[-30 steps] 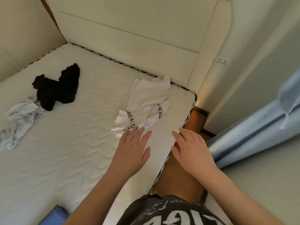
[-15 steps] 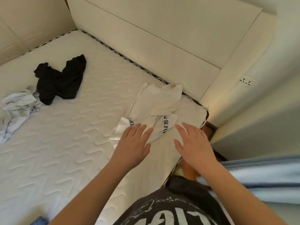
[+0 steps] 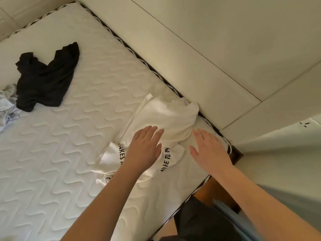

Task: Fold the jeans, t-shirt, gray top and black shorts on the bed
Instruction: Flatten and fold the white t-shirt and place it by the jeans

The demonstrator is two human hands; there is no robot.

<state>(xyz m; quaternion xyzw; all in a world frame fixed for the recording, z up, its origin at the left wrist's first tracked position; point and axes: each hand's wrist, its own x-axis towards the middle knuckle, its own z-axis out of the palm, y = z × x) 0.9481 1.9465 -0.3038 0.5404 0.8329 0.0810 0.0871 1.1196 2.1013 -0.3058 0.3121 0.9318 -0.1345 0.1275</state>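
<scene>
A crumpled white t-shirt (image 3: 166, 117) with black lettering lies near the bed's right corner. My left hand (image 3: 145, 148) is over its printed part with fingers straight, covering some of the letters. Just right of the shirt, my right hand (image 3: 208, 150) hovers open above the mattress (image 3: 69, 153). The black shorts (image 3: 46, 79) lie bunched at the far left. A pale gray top (image 3: 7, 108) sits crumpled beside them at the left edge, partly cut off. The jeans are out of sight.
A cream padded headboard (image 3: 199, 49) runs along the far side of the bed. The mattress edge with striped piping (image 3: 196, 190) is at my right, with wooden floor (image 3: 217, 190) and a blue cloth (image 3: 231, 218) below it.
Both hands have moved forward onto and beside the white t-shirt. My view has shifted closer to the bed's corner.
</scene>
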